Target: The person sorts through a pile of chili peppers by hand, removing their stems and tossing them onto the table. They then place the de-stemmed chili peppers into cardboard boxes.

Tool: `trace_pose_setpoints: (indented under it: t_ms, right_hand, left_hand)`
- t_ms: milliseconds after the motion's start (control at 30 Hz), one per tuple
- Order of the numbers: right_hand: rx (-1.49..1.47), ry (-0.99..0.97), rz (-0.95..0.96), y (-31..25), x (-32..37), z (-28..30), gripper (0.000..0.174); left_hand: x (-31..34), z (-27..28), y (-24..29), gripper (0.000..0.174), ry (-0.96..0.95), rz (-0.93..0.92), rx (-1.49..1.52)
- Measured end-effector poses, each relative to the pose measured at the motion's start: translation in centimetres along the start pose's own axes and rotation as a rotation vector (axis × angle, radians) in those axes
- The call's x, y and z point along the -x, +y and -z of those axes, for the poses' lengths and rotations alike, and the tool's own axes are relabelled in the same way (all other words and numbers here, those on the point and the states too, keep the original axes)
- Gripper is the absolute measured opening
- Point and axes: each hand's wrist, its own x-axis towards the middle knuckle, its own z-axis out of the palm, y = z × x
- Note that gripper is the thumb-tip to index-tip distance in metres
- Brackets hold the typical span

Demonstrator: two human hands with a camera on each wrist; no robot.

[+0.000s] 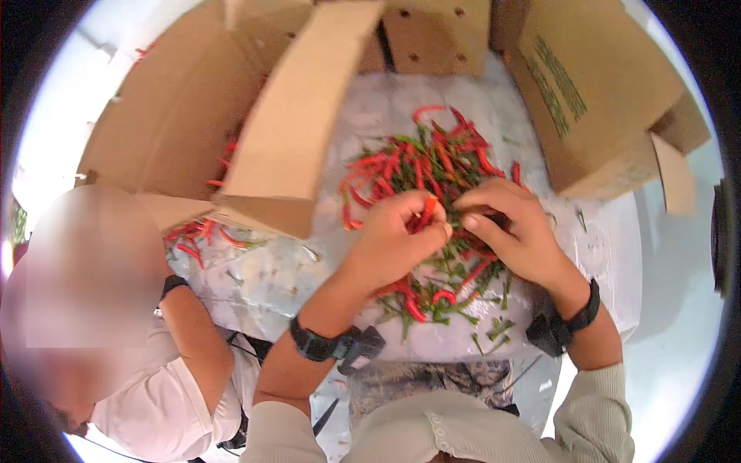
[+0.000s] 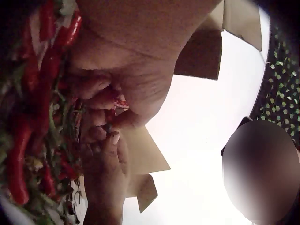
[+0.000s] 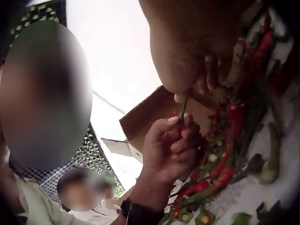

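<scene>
A pile of red chilies (image 1: 444, 154) mixed with green stems lies on the plastic-covered table, under both hands. My left hand (image 1: 400, 238) curls round a red chili (image 1: 425, 214), whose end shows between thumb and fingers. Close on its right, my right hand (image 1: 521, 231) has its thumb and bent fingers at a green stem (image 3: 183, 108), which the right wrist view shows running between the two hands' fingertips. In the left wrist view the left hand (image 2: 126, 79) nearly meets the right hand (image 2: 105, 173). The right hand's inner fingers are partly hidden.
An open cardboard box (image 1: 177, 100) with a raised flap stands at the left, another box (image 1: 594, 92) at the right, and a third (image 1: 436, 38) behind. Loose stems (image 1: 494, 336) lie near the front edge. Another person in a white shirt (image 1: 166, 386) sits at the left.
</scene>
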Motion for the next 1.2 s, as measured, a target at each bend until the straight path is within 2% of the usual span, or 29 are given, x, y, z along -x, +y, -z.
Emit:
trace_pose_setpoints:
  t_ms: [33,100,133,200,233,300,400,533,633,733,833,933,967,1000,1033,1067,1100,1133,1167,1200]
  right_hand:
    - [0.043,0.085,-0.039,-1.0,-0.2,0.3,0.02]
    - [0.237,0.174,0.092,-3.6,-1.1,0.7,0.023]
    - [0.326,0.221,0.149,-4.9,-1.8,0.9,0.024]
    - [0.394,0.155,0.288,-7.7,-3.0,1.1,0.031]
    - [0.429,0.119,0.348,-9.1,-3.7,1.2,0.034]
    - [0.445,-0.019,0.338,-12.1,-5.3,1.1,0.043]
    - [0.44,-0.168,0.282,-15.8,-8.3,-1.2,0.059]
    - [0.674,-0.551,0.133,-16.9,-10.6,-4.5,0.071]
    - [0.67,-0.396,0.276,-17.3,-11.0,-4.4,0.071]
    - [0.691,-0.476,0.274,-17.5,-11.2,-4.5,0.071]
    - [0.634,-0.425,0.296,-16.4,-11.1,-4.9,0.072]
    - [0.539,-0.694,0.498,-15.6,-10.6,-2.3,0.061]
    - [0.536,-0.769,0.44,-15.4,-10.5,-1.3,0.052]
    - [0.529,-0.848,0.379,-15.3,-10.1,-0.3,0.044]
    - [0.501,-0.772,0.318,-13.9,-9.2,0.6,0.038]
    - [0.467,-0.695,0.259,-12.6,-8.2,1.5,0.033]
    - [0.407,-0.464,0.197,-9.6,-6.6,1.9,0.029]
    - [0.374,-0.219,0.013,-7.3,-5.5,1.9,0.03]
    - [0.34,0.03,-0.169,-5.3,-4.5,1.8,0.031]
    - [0.387,0.075,-0.194,-3.4,-3.9,1.7,0.032]
  left_hand:
    - [0.0,0.4,0.8,0.006,0.026,0.04,0.002]
    - [0.5,1.0,1.9,0.006,0.083,0.117,0.021]
    - [0.5,1.0,2.1,0.007,0.104,0.061,0.127]
    - [0.6,0.9,2.0,0.007,0.13,-0.031,0.338]
    - [1.0,1.3,3.0,0.007,0.106,0.03,0.223]
    - [1.0,1.4,1.7,0.01,0.083,-0.181,-0.09]
    - [1.5,0.4,0.9,0.012,0.038,-0.132,-0.09]
    - [2.5,0.1,0.9,0.015,-0.009,-0.048,-0.045]
    - [2.5,0.1,1.1,0.016,-0.039,0.0,-0.02]
    - [2.2,-0.5,1.1,0.018,-0.055,0.023,0.012]
    - [2.6,-0.2,1.3,0.02,-0.064,0.029,0.01]
    - [1.9,-0.4,0.6,0.022,-0.063,0.073,0.169]
    - [1.8,-0.6,0.7,0.023,-0.061,0.088,0.198]
    - [1.7,-0.3,1.6,0.024,-0.042,0.067,0.07]
    - [2.0,0.3,2.9,0.022,-0.027,0.046,-0.104]
    - [1.9,0.2,2.5,0.021,0.019,-0.03,-0.119]
    - [2.1,-0.2,1.9,0.02,0.065,-0.103,-0.135]
    - [2.2,-0.5,1.6,0.02,0.112,-0.178,-0.152]
    - [2.4,-0.3,2.5,0.019,0.033,-0.044,-0.131]
    - [2.6,0.5,4.1,0.018,-0.046,0.08,-0.114]
